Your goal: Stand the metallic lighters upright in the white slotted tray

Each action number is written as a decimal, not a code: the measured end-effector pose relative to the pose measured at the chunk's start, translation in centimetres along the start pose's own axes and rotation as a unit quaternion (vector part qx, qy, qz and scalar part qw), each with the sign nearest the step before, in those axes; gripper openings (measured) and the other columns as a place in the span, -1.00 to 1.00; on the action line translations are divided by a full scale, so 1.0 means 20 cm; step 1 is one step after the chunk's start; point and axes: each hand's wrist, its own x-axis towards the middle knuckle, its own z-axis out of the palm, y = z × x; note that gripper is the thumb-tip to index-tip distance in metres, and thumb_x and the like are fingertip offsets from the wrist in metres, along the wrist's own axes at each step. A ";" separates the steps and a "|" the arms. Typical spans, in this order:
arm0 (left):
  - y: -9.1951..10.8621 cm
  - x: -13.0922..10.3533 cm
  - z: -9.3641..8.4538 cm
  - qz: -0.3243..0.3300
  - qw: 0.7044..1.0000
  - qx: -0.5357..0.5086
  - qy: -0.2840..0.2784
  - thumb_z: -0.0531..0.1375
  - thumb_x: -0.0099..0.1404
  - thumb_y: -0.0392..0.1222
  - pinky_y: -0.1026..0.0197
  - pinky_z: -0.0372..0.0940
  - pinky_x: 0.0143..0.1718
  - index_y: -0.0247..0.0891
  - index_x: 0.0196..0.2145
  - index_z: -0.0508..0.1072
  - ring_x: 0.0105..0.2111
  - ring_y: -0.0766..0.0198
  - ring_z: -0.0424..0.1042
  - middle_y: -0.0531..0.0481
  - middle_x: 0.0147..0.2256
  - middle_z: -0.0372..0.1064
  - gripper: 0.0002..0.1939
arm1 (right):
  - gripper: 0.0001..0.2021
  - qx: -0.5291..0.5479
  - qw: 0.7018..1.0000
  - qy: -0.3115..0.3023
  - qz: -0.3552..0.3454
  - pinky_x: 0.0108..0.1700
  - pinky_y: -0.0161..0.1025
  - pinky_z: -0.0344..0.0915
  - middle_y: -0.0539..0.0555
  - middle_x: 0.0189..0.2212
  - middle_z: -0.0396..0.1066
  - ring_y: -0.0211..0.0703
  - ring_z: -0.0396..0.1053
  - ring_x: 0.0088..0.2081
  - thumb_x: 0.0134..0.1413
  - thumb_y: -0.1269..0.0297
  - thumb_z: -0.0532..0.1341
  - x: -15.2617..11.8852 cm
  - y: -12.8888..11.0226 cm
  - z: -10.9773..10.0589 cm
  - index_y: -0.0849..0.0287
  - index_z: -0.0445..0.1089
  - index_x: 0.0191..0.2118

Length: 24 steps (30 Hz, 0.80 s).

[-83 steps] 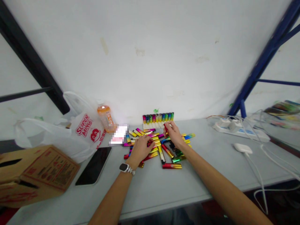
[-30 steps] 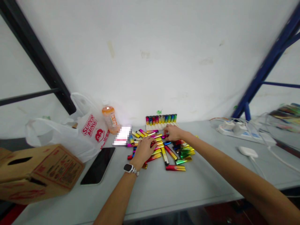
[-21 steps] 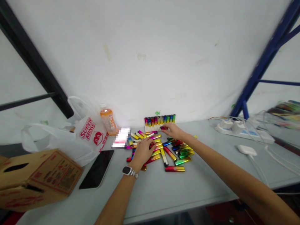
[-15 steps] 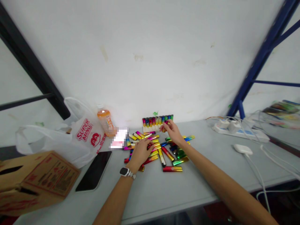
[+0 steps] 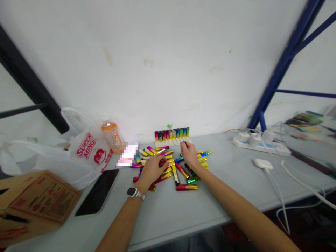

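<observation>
Metallic-coloured lighters point(image 5: 187, 187) lie in a loose pile on the grey table. Behind them, against the wall, a white holder point(image 5: 164, 143) carries a row of upright lighters point(image 5: 170, 134). My left hand point(image 5: 152, 168) rests low over the left part of the pile, fingers curled round a lighter whose dark red end point(image 5: 163, 162) shows. My right hand point(image 5: 189, 154) is closed just in front of the holder's right end. A purple tip point(image 5: 185, 142) sticks out above its fingers, apparently of a lighter; the rest is hidden in the fist.
To the left are a cardboard box point(image 5: 44, 199), a white plastic bag point(image 5: 84, 154), an orange drink bottle point(image 5: 111, 134), a black phone point(image 5: 98, 192) and a blurred white item point(image 5: 128, 154). On the right lie a power strip point(image 5: 262, 144) and a white charger point(image 5: 263, 163) with cables.
My right hand has drawn back slightly from the holder and closed into a fist. The left hand stays over the pile. The whole view has shifted a little.
</observation>
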 end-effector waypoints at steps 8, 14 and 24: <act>0.00 0.00 0.00 0.002 1.000 -0.007 0.005 0.20 0.30 0.00 0.14 0.26 -0.13 -0.20 -0.23 0.55 -0.13 0.09 0.45 -0.10 -0.14 0.51 -0.75 | -0.54 0.061 0.998 -0.024 0.010 -0.54 -0.27 0.00 -0.10 -0.70 0.03 -0.26 0.04 -0.60 0.12 -0.17 0.13 -0.04 -0.01 -0.01 0.07 0.11 -0.57; 0.00 0.00 0.00 0.008 1.000 -0.006 0.005 0.19 0.31 0.01 0.14 0.26 -0.12 -0.20 -0.23 0.55 -0.13 0.09 0.44 -0.10 -0.16 0.51 -0.74 | -0.60 0.022 1.000 -0.008 0.006 -0.54 -0.28 -0.02 -0.10 -0.70 0.04 -0.27 0.03 -0.59 0.14 -0.02 0.09 -0.01 0.00 0.00 0.08 0.10 -0.61; 0.00 0.00 0.00 0.005 1.000 -0.008 0.004 0.18 0.31 0.01 0.12 0.27 -0.11 -0.20 -0.25 0.55 -0.11 0.07 0.43 -0.11 -0.16 0.51 -0.74 | -0.61 0.114 0.990 -0.047 0.071 -0.60 -0.31 -0.09 -0.14 -0.70 -0.02 -0.32 -0.06 -0.65 0.13 -0.08 0.09 -0.02 -0.05 -0.02 0.09 0.17 -0.54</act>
